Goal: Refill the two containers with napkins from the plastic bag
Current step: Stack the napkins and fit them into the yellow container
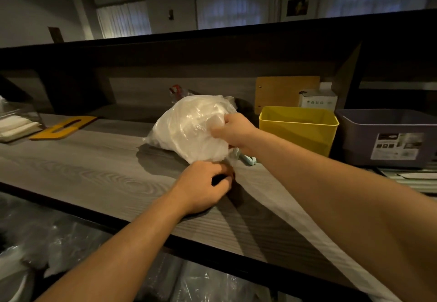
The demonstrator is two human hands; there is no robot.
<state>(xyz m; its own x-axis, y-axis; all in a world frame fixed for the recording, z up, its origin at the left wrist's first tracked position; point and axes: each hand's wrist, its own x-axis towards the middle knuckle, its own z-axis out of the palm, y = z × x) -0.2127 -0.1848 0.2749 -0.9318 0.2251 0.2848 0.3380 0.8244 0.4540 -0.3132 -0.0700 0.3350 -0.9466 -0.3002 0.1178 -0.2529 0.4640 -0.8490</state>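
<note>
A clear plastic bag stuffed with white napkins lies in the middle of the grey wooden counter. My right hand grips the bag's upper right side, fingers curled into the plastic. My left hand rests on the counter just below the bag, fingers curled at its lower edge; whether they pinch the plastic is hidden. A yellow container stands to the right of the bag, with a grey-purple container beside it. Both look empty inside as far as I can see.
A clear holder with white napkins sits at the far left, with a flat yellow piece next to it. A wooden board and a white box stand behind the yellow container. A light-blue clip lies by my right wrist.
</note>
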